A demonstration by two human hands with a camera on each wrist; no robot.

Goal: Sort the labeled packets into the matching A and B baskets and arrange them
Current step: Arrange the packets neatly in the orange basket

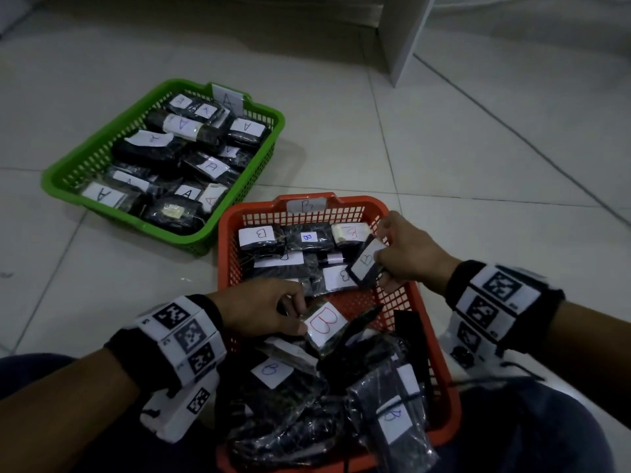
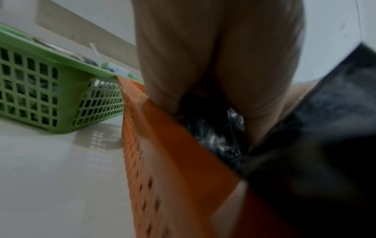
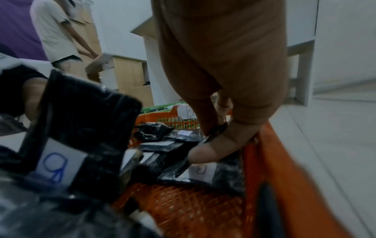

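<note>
An orange basket (image 1: 423,322) tagged B sits on the floor in front of me, with several black packets bearing B labels inside. My right hand (image 1: 392,257) pinches one B packet (image 1: 365,264) above the basket's right side, over a tidy row at the far end. My left hand (image 1: 293,319) pinches a packet with a red B label (image 1: 324,324) in the basket's middle. A loose heap of B packets (image 1: 273,373) fills the near end. The green basket (image 1: 68,172) tagged A lies to the far left, full of A packets (image 1: 211,167).
Pale floor tiles (image 1: 478,158) surround both baskets. A white furniture panel (image 1: 403,35) stands at the far right. In the right wrist view, a person (image 3: 55,32) stands by wooden cabinets (image 3: 130,75) in the background. My knees frame the orange basket's near end.
</note>
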